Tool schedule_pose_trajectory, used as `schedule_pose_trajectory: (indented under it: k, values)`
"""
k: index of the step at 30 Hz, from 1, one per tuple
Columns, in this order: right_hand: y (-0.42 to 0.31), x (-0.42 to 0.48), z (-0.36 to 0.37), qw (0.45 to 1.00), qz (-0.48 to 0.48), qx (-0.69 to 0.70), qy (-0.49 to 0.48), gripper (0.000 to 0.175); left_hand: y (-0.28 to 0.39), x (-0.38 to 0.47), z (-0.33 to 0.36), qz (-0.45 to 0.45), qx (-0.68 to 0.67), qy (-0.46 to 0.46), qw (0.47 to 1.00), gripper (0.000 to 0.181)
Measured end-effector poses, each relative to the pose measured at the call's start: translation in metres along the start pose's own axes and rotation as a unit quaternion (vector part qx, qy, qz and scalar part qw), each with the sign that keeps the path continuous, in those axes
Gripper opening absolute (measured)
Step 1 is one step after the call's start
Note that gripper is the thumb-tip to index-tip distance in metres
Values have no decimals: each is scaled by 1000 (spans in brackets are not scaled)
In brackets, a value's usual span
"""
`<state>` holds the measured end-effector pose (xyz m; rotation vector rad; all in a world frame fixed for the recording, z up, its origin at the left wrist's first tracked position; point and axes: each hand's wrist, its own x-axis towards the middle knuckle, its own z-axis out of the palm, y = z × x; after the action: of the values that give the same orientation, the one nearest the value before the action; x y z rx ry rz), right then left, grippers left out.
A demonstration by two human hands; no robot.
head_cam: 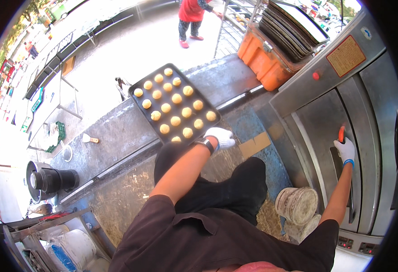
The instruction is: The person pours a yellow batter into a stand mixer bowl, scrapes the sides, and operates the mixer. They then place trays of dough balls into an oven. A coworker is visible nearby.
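My left hand (220,137), in a white glove, is at the near right corner of a dark baking tray (170,110). Rows of round, pale yellow dough balls (177,98) sit on that tray, which lies over the edge of a metal counter (117,136). Whether the left fingers grip the tray cannot be told. At the right, my right hand (346,149), also gloved in white, is closed around a tool with an orange-red end (341,134), in front of the steel door of a deck oven (324,115). Most of this tool is hidden by the hand.
An orange crate (260,57) bears stacked baking trays (287,32). A scraper (90,138) lies on the counter near a black cylindrical container (54,180). Dirty buckets (297,205) stand by the oven. Beyond the counter, a person in a red apron (191,13) touches a rack (234,29).
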<state>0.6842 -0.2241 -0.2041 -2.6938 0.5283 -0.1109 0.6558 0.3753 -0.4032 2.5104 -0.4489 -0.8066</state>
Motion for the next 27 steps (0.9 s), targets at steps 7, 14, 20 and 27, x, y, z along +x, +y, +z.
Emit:
schedule_pose_trajectory:
  k: [7, 14, 20, 27]
  values:
    - [0, 1, 1, 1000, 13, 12, -13, 29, -2, -6, -3, 3, 4, -6, 1000, 56]
    - [3, 3, 2, 999, 18, 37, -16, 26, -4, -10, -6, -8, 8, -3, 1000, 56]
    - [17, 14, 2, 1000, -8, 5, -16, 26, -7, -11, -5, -6, 9, 6, 1000, 54]
    - [26, 21, 3, 999, 13, 18, -27, 26, -10, -14, -6, -5, 4, 7, 1000, 52]
